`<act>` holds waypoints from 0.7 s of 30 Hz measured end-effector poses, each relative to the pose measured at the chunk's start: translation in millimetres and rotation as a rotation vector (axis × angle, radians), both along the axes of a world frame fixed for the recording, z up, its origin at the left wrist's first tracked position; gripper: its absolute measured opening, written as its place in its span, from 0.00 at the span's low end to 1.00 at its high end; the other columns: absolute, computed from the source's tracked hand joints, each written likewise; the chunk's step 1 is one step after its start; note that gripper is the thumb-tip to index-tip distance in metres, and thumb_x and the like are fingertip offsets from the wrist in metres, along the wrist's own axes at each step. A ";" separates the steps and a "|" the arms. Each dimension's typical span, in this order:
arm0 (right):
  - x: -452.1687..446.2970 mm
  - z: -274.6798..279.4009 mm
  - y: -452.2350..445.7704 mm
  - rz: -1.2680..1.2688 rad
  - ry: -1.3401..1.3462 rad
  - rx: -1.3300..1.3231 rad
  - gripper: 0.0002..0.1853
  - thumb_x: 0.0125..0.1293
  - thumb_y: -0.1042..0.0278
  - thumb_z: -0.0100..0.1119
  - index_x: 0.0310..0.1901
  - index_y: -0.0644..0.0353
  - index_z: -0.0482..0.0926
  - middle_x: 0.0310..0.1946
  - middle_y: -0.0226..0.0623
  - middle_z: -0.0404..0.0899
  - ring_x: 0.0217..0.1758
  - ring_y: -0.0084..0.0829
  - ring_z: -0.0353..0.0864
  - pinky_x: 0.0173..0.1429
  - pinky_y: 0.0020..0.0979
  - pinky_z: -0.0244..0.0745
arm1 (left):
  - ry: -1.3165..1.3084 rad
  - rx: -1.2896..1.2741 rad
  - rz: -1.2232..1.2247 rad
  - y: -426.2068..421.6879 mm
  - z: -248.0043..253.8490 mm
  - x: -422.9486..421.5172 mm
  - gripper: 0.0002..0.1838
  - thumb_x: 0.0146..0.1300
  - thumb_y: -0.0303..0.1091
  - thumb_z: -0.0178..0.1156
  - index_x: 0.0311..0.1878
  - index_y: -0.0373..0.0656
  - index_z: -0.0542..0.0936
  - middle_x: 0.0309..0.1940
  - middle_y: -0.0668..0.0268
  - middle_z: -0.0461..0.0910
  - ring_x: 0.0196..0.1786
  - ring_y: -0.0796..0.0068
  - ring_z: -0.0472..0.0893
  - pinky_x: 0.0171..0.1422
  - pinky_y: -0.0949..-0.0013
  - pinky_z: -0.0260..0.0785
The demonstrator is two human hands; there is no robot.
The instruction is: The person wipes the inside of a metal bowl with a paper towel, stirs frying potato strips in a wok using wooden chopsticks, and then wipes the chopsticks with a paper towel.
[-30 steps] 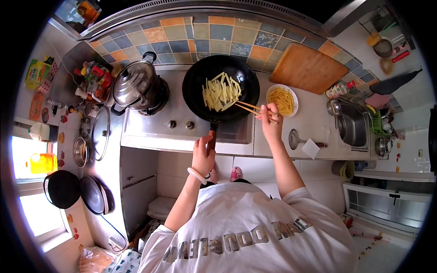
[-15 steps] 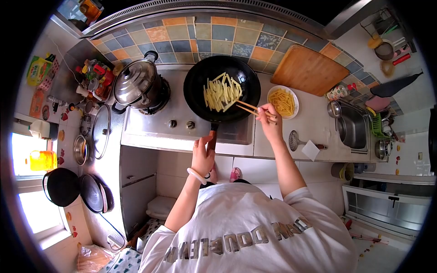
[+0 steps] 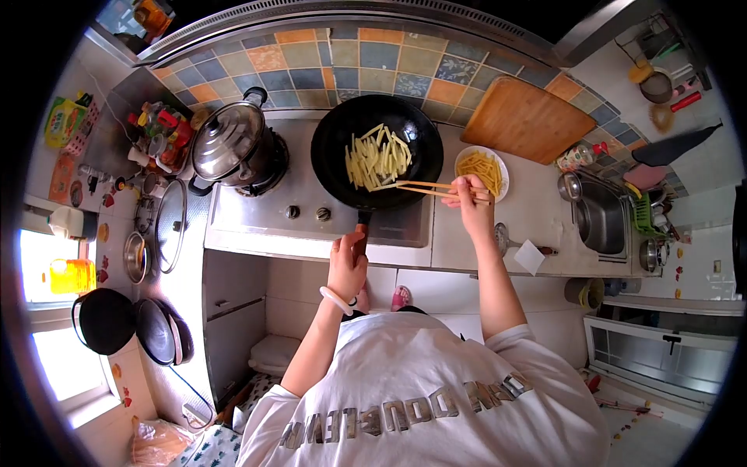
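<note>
My left hand (image 3: 347,263) is wrapped round the brown handle (image 3: 362,233) of a black wok (image 3: 331,167) on the stove. Pale potato strips (image 3: 377,158) lie heaped in the wok. Between the fingers of my right hand (image 3: 471,204) is a pair of wooden chopsticks (image 3: 426,188), pointing left. Their tips reach the lower edge of the strips and touch or nearly touch one there. Just beyond my right hand stands a white plate (image 3: 504,166) of yellower, fried-looking strips (image 3: 480,169), partly hidden by the hand.
A lidded steel pot (image 3: 229,144) sits on the left burner. A wooden cutting board (image 3: 529,121) leans on the tiles behind the plate. A skimmer (image 3: 502,237) and a white square (image 3: 530,258) lie on the right counter, before the sink (image 3: 603,222). A glass lid (image 3: 170,226) stands at left.
My right hand has shifted slightly down and right, and the chopsticks now lie flatter, their tips a little further left. My left hand stays on the wok handle.
</note>
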State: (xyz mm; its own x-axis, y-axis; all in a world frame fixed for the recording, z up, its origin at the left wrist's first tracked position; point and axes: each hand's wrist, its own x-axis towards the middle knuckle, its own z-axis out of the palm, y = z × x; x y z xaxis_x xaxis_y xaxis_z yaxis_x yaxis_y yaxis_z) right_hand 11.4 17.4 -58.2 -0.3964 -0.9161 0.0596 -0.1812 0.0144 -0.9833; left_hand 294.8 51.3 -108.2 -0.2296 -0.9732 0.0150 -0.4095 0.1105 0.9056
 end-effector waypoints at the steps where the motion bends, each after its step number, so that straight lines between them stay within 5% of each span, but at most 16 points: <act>1: -0.1 0.2 0.2 0.001 0.015 -0.012 0.13 0.74 0.62 0.52 0.38 0.65 0.75 0.27 0.36 0.80 0.27 0.26 0.85 0.31 0.22 0.77 | -0.004 0.001 -0.001 -0.3 -0.7 -0.4 0.22 0.52 0.19 0.52 0.54 0.38 0.72 0.49 0.46 0.75 0.54 0.43 0.71 0.60 0.50 0.66; 21: 24.9 -23.0 -6.7 0.011 0.141 -0.100 0.14 0.74 0.62 0.52 0.34 0.65 0.74 0.23 0.33 0.79 0.25 0.24 0.84 0.30 0.23 0.78 | -0.014 0.036 0.021 0.1 0.7 -4.5 0.22 0.52 0.19 0.52 0.54 0.40 0.73 0.49 0.45 0.74 0.53 0.41 0.72 0.60 0.49 0.65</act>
State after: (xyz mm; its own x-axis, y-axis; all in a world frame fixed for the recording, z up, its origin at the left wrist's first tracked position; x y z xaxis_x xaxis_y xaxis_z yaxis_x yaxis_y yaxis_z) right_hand 36.4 10.8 -81.2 -0.3677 -0.9072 0.2046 -0.3170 -0.0846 -0.9446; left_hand 290.2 51.4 -107.5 -0.2094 -0.9775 -0.0235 -0.4236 0.0690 0.9032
